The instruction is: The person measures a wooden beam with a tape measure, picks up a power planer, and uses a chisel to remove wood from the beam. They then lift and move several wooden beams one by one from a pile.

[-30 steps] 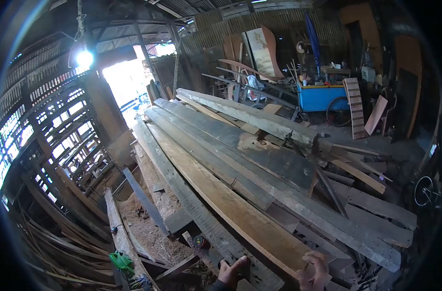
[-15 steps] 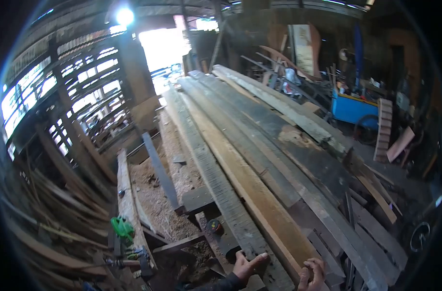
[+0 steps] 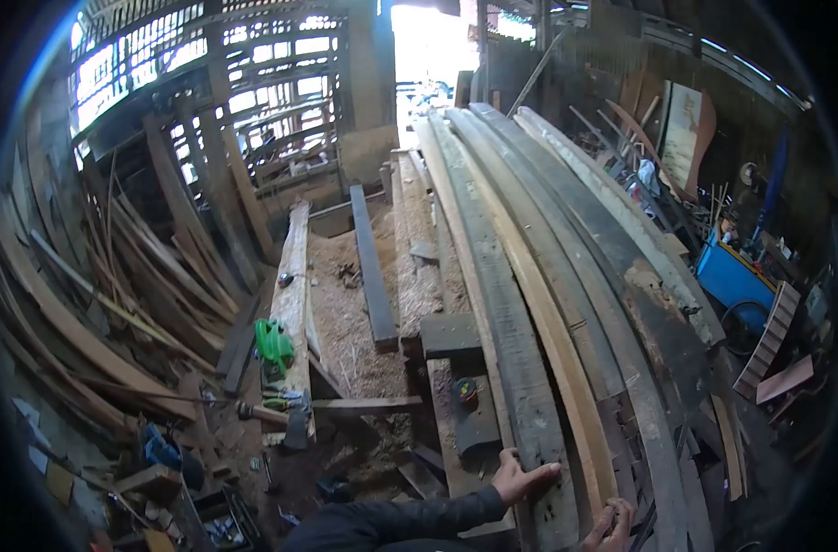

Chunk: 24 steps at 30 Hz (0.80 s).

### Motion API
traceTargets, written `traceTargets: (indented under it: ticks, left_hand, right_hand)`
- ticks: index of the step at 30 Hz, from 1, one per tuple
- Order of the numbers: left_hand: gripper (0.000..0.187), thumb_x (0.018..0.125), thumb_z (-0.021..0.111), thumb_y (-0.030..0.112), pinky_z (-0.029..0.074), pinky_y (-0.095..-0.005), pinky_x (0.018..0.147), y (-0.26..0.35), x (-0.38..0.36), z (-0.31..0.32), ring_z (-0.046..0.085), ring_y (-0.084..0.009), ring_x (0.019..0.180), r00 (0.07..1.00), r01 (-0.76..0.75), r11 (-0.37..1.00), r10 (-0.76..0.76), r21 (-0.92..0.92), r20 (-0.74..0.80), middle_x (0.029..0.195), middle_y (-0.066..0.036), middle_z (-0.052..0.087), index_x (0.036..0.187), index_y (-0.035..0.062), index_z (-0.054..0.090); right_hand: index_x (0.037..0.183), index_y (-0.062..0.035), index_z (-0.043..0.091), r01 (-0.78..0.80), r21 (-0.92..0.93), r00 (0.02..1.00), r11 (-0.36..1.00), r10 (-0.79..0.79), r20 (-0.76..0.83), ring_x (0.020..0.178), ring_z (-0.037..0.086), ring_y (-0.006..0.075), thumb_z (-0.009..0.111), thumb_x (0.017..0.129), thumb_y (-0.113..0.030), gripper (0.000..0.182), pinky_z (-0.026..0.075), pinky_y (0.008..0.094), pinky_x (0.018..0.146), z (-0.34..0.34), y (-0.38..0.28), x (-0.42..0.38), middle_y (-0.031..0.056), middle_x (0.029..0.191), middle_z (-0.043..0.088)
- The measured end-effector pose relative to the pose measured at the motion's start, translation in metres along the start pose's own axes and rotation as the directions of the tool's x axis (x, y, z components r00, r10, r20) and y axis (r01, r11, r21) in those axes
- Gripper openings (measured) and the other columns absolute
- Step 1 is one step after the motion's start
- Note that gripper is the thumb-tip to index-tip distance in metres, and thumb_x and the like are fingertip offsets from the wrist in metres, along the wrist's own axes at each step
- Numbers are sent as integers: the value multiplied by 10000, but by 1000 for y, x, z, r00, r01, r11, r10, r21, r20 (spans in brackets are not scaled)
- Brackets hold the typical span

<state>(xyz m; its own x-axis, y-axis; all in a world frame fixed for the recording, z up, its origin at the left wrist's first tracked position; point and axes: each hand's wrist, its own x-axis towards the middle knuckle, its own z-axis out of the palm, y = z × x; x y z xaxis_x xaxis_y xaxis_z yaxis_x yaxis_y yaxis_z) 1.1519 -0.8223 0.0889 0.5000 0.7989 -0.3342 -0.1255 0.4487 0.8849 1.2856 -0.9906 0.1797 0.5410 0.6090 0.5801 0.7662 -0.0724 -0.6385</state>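
Observation:
My left hand [image 3: 522, 480] grips the near end of a rough grey plank [image 3: 502, 304], its thumb across the top face and its fingers at the left edge. To its right, my right hand [image 3: 610, 526] has its fingers curled round the near end of a yellowish-brown plank [image 3: 552, 340]. A narrow dark gap runs between the two planks near the hands. Both planks lie lengthwise, pointing away from me, beside other long boards [image 3: 589, 267].
Left of the planks are a green object [image 3: 273, 342], a hammer-like tool [image 3: 294, 425], a tape measure [image 3: 465, 392] and a dark beam [image 3: 373, 276] over wood shavings. A blue cart [image 3: 733, 276] stands at right; long strips lean at far left.
The view has turned left, so the planks appear more upright and more of the left side shows. A pale strip now shows along the grey plank's left side. Both hands remain at the near ends.

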Motion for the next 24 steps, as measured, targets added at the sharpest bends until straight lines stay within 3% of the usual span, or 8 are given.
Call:
traceTargets:
  ticks: [5,9,11,12,17,20,23,24]
  left_hand:
    - [1084,781,880,506,564,-302,719,19,-12,2,658,-174,925,999,-3,999,5,51,-32,1110,-168,626,1348,-86,170]
    - [1252,744,865,600,588,-467,861,29,-25,-3,612,-320,1170,996,92,993,-91,73,-9,1294,-277,549,1477,-79,111]
    - [1176,780,853,562,591,-468,847,28,-36,-6,619,-294,1156,990,137,991,-137,10,23,1275,-233,567,1494,-35,135]
    - [1102,816,841,524,593,-469,834,27,-41,-9,626,-268,1142,984,171,984,-168,-47,66,1257,-189,585,1510,9,159]
    - [1031,824,840,511,605,-440,812,20,-54,-20,640,-229,1036,966,230,970,-218,-75,142,1258,-165,575,1515,26,248]
    - [982,825,836,522,606,-407,780,26,-55,-21,631,-198,944,954,249,964,-227,-97,195,1231,-145,568,1480,13,311]
    - [966,829,832,524,600,-402,788,29,-52,-26,630,-199,954,933,283,954,-250,-102,258,1233,-145,565,1470,12,322]
    - [966,829,832,524,600,-402,788,29,-52,-29,630,-199,954,929,284,954,-248,-99,275,1233,-145,565,1470,12,322]
  right_hand:
    - [1124,22,663,27,-39,999,999,-25,44,1006,639,366,539,1052,-246,304,502,455,922,1,11,-6,199,1114,669]
    - [1136,29,660,-40,16,998,999,40,40,976,648,376,575,1036,-229,289,519,457,889,5,23,-12,201,1117,669]
    - [1083,64,626,24,43,1000,999,-24,-12,979,605,303,560,1010,-139,225,478,393,894,11,28,-12,174,1046,617]
    - [1091,90,595,-30,56,999,998,27,44,1077,573,348,486,1041,-115,237,442,427,969,8,25,-13,205,1114,596]
    - [1161,85,588,-72,-7,995,997,72,74,1140,564,367,512,1033,-136,266,426,438,1016,-2,19,-14,210,1186,598]
    - [1283,74,542,21,-359,997,933,-44,-57,1285,491,394,577,987,-142,368,356,472,1109,-11,1,-25,245,1327,547]
    - [1315,69,541,56,-354,992,934,-91,-85,1299,484,410,621,953,-177,445,360,480,1108,-20,-26,-45,245,1340,540]
    - [1131,40,663,232,-440,936,868,-322,-142,970,658,383,633,1002,-188,263,527,460,895,-22,-64,-32,204,1128,676]
